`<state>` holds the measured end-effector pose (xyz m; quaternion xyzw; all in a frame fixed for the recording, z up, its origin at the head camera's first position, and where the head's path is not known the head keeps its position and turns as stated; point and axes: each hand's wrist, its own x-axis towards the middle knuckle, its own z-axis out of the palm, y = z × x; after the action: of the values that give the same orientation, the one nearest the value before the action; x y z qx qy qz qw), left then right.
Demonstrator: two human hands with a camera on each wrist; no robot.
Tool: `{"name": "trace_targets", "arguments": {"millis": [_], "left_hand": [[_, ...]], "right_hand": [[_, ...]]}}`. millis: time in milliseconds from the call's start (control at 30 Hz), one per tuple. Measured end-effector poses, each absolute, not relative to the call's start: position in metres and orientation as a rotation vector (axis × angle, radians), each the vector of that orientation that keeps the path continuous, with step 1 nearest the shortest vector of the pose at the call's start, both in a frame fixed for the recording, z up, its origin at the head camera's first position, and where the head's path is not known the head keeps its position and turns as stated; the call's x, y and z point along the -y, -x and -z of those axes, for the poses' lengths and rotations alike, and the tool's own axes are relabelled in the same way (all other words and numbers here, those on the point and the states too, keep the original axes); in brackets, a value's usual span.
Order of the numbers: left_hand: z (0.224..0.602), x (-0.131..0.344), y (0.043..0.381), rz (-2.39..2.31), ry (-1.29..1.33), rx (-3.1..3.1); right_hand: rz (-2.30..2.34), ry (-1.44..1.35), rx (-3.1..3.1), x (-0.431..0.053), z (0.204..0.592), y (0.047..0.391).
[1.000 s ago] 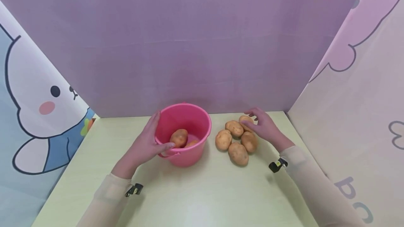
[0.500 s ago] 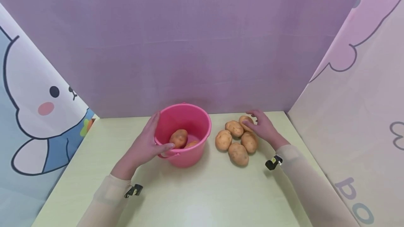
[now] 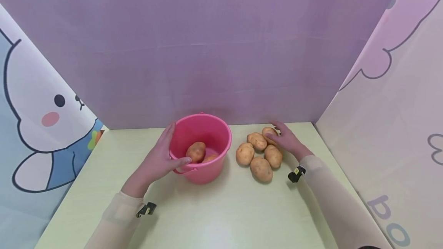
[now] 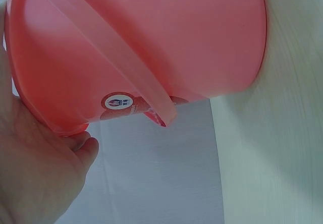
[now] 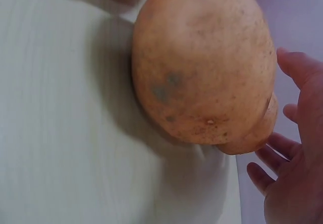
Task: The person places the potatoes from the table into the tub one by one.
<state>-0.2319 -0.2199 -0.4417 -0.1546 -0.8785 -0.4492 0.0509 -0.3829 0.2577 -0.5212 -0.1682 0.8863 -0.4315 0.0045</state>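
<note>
Since a second ago the right sleeve (image 3: pixel 328 195) has swung inward toward the potatoes, while the right hand (image 3: pixel 288 139) has shifted only slightly and the left hand (image 3: pixel 160 158) and pink plastic bucket (image 3: pixel 205 175) look unmoved. The right hand's thumb and fingers are parted around the farthest potato (image 3: pixel 268 131) of the loose cluster, fingers on its far side, thumb on the near one; they have not closed up, and whether they touch its skin I cannot tell. That spread seems chosen to reach past the nearer potato (image 3: pixel 273 156), which fills much of the right wrist view. Three more, the upper-left potato (image 3: pixel 257 141), leftmost potato (image 3: pixel 245 154) and front potato (image 3: pixel 261 169), complete the group beside the bucket, probably within easy reach of that hand. The left hand grips the bucket's rim at its left, thumb laid along the near edge and fingers around the side, presumably to steady it. Its handle (image 4: pixel 113 52) hangs down against the outer wall, leaving the mouth uncovered. Inside sit a reddish-brown potato (image 3: pixel 196 151) and another, partly hidden potato (image 3: pixel 210 158). The bucket stands upright on the pale table (image 3: pixel 214 218).
</note>
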Motion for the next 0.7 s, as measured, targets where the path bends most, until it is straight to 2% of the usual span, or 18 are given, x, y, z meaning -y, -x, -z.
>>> {"name": "trace_targets", "arguments": {"millis": [700], "left_hand": [[0.440,0.220,0.230,1.323,0.455,2.699]], "right_hand": [[1.263,0.487,-2.754,-0.256,0.539,0.396]]}}
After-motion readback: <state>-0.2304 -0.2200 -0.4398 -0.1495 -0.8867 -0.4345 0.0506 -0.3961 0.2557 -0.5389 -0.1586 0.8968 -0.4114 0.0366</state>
